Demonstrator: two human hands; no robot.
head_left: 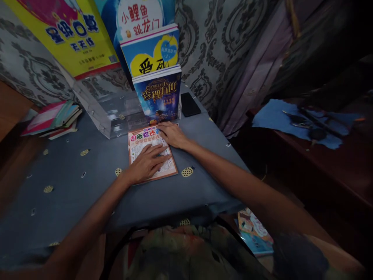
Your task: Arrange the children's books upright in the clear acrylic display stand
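Note:
A thin book with an orange border and colourful Chinese lettering point(170, 171) lies flat on the table in front of me. My left hand point(148, 161) rests palm down across the middle of its cover, fingers spread. At the book's upper right corner lies my right hand point(172, 135), also palm down, its fingers stretched out over the cover's edge. Just behind the book, a dark blue book point(160, 97) stands at the front of a stepped clear acrylic rack point(101, 112). Blue-and-yellow books point(151, 52) stand behind it.
A yellow workbook point(84, 42) stands at the rack's left. Several booklets point(55, 116) lie stacked at the far left, and a black phone point(190, 105) lies right of the rack. Blue cloth with tools point(297, 122) covers part of a side surface. Another book point(256, 233) sits below the table edge.

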